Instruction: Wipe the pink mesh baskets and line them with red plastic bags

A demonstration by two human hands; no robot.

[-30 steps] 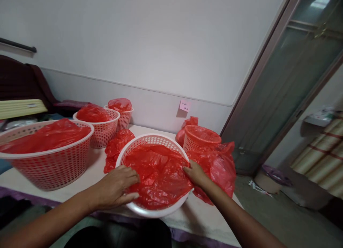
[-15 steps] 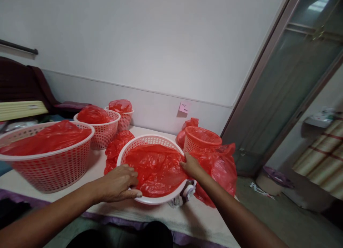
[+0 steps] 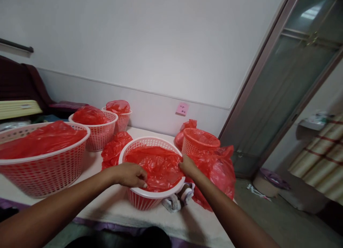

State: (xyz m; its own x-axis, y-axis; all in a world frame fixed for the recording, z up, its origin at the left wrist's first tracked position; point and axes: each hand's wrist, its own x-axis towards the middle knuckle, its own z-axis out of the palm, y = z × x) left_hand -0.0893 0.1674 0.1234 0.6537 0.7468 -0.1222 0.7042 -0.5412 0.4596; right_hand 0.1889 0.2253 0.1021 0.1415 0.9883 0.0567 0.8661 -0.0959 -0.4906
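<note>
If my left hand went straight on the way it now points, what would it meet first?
Your left hand would most likely meet the red plastic bag inside the white basket; depth is unclear, so contact may exist already.

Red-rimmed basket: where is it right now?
In the head view, the red-rimmed basket stands right of centre on the table, near the wall, beyond the right hand and behind a large red bag.

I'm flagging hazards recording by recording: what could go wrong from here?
The thin red bag might tear if the right hand, at its edge, pulls hard.

The white basket, with the left hand at its near-left rim, could knock the grey-and-white items close by if shifted right.
</note>
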